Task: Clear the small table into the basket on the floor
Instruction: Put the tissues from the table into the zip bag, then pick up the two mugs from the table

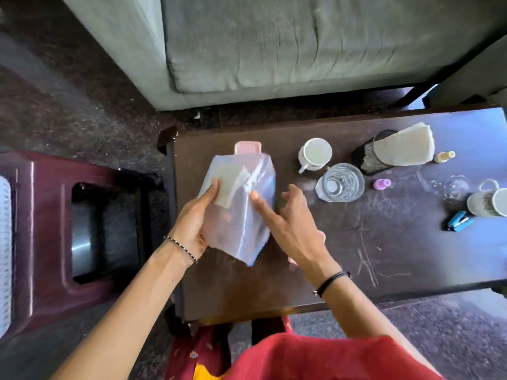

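Head view: I look straight down on the small table (pixel 356 256), with a plastic bag (pixel 238 209) held just above its left end.
Left hand: my left hand (pixel 197 215) grasps the bag's left edge, thumb on top and fingers wrapped underneath.
Right hand: my right hand (pixel 290 218) grasps nothing. The forefinger lies straight against the bag's right side and the other fingers are loose.
Bag: thin, cloudy and limp, with a white sheet inside. Its far end hides part of a pink box (pixel 247 147) on the table.
Left to clear: white cup (pixel 315 154), glass (pixel 340 182), mesh holder (pixel 367 157) with napkins (pixel 403 146), stapler (pixel 459 221) and mug (pixel 488 202), all to the right of the bag.
Basket: I cannot place it for sure. A white woven thing (pixel 4 242) at the far left edge, beyond the maroon stool (pixel 41 215), may be it.
Step in hand: I judge that I am gathering the bag to carry it left and down.
Doing it well: I would close the right fingers on the bag's other side so that the sheet cannot slide out. Then I would lift clear of the pink box before swinging, pass over the stool, and lower the bag in rather than toss it.
Risk: a one-sided hold lets the limp bag sag and drag the box.
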